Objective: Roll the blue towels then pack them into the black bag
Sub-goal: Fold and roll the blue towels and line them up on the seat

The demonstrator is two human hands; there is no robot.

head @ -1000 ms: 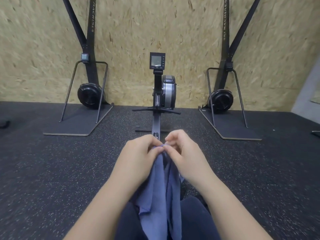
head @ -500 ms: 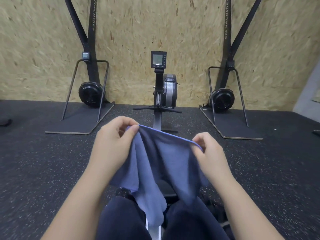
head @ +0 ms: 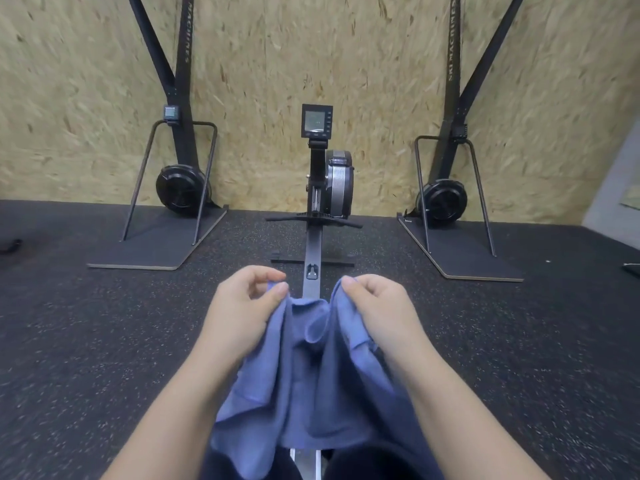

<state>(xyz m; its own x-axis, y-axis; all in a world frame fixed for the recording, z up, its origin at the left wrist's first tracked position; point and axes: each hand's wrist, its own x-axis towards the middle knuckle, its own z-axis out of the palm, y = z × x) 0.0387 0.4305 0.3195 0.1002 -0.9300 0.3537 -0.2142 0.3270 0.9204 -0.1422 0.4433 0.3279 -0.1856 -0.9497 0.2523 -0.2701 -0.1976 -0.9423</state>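
One blue towel (head: 311, 382) hangs in front of the person, with the left hand (head: 242, 306) pinching its top edge between thumb and curled fingers on the left and the right hand (head: 377, 306) gripping the top edge with curled fingers on the right, so the cloth sags in folds between the two hands and falls over the two dark-clothed legs (head: 249, 465) at the near edge. Far ahead on the black speckled floor (head: 86, 341) stands one rowing machine (head: 325, 181) with its rail running toward the person, and two ski machines, one at the far left (head: 180, 161) and one at the far right (head: 446, 168), all against the chipboard wall (head: 346, 64).
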